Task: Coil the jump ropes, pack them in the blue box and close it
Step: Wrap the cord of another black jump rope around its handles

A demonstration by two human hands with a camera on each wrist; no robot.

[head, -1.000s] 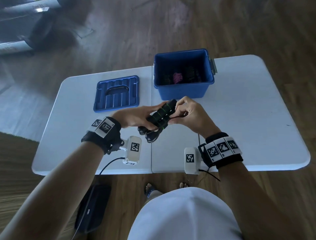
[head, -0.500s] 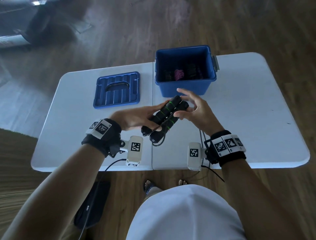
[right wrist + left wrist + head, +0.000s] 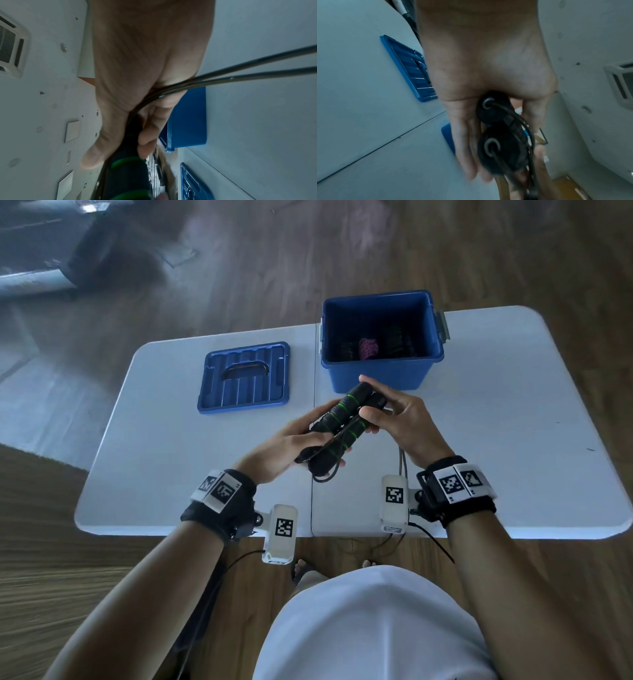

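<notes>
Two black jump-rope handles with green rings (image 3: 339, 428) lie side by side above the table's middle. My left hand (image 3: 291, 441) grips their near ends (image 3: 496, 129). At the far ends, my right hand (image 3: 394, 419) holds the handles (image 3: 130, 175), and two strands of the rope (image 3: 240, 70) run under its palm. The rope (image 3: 402, 462) hangs off the near edge of the table. The blue box (image 3: 382, 371) stands open just beyond the hands, with a pink and black rope bundle (image 3: 368, 348) inside. Its blue lid (image 3: 245, 378) lies flat to the left.
The white folding table (image 3: 513, 440) has a seam down its middle. Wooden floor surrounds it, with dark furniture at the far left. Grey latches (image 3: 443, 325) sit on the box's sides. Cables (image 3: 219, 570) hang from my wrist cameras below the table edge.
My right hand let go of the handles, spread its fingers half a second ago, and now holds their far ends again. The left hand kept its grip throughout.
</notes>
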